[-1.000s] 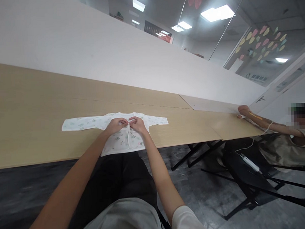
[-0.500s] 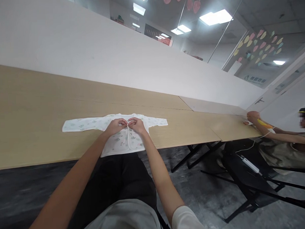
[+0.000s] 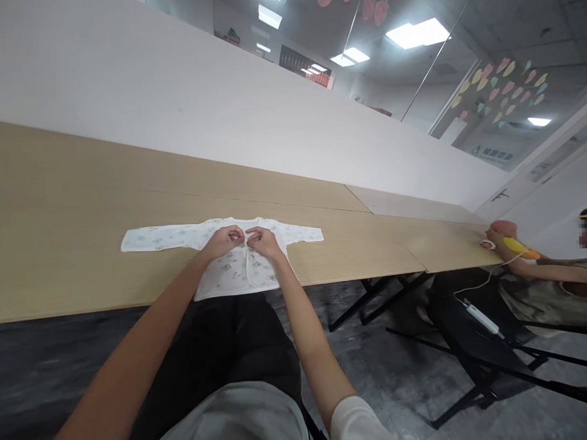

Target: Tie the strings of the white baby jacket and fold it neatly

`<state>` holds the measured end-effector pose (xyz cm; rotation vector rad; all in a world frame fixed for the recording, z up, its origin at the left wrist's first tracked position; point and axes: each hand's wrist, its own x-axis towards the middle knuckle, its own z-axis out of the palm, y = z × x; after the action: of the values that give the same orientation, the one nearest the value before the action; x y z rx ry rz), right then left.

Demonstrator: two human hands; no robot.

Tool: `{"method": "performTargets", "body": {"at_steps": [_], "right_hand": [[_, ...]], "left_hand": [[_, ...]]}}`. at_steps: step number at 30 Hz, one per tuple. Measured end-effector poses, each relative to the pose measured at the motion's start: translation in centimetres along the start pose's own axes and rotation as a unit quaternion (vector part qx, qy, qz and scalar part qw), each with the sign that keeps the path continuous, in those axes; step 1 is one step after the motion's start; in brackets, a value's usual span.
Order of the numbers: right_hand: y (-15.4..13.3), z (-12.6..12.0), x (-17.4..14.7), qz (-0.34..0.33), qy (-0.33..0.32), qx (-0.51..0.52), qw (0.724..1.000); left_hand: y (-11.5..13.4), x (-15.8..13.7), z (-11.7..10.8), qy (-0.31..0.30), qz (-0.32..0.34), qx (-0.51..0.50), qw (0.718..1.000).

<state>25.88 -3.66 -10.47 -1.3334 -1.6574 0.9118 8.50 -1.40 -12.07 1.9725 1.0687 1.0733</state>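
A small white baby shirt with a scattered print lies face up on the table, its sleeves stretched to either side. Its front edge runs down the middle below my fingers. My left hand is closed in a pinch on the shirt's front, just under the neckline. Close beside it, my right hand pinches the other side of the same opening. The fingertips nearly meet, and whatever small fastening may be between them is hidden.
The wooden table runs along a white partition with glass above. At the right, another person handles a yellow object with a white cord. A black folding chair holding a white power strip stands near that person.
My hands stay at the shirt's front with only slight finger movement. The other person's hands have shifted a little to the right, and the yellow object shows more fully.
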Motion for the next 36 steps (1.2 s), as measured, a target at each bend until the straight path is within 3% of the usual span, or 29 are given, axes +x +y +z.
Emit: {"method": "performTargets", "body": {"at_steps": [7, 12, 18, 30, 36], "right_hand": [[0.3, 0.2, 0.4, 0.002, 0.01, 0.002, 1.0], [0.8, 0.4, 0.8, 0.025, 0.018, 0.043, 0.999], [1.0, 0.5, 0.9, 0.036, 0.015, 0.064, 0.997], [0.2, 0.6, 0.6, 0.026, 0.033, -0.016, 0.999], [0.0, 0.3, 0.6, 0.051, 0.056, -0.019, 0.997]], "left_hand": [[0.6, -0.1, 0.0, 0.003, -0.001, -0.018, 1.0], [0.8, -0.3, 0.0, 0.029, -0.039, -0.046, 0.998], [0.8, -0.3, 0.1, 0.042, -0.004, -0.007, 0.999], [0.8, -0.3, 0.3, 0.027, -0.006, 0.03, 0.999], [0.6, -0.1, 0.3, 0.029, -0.006, 0.064, 0.997]]}}
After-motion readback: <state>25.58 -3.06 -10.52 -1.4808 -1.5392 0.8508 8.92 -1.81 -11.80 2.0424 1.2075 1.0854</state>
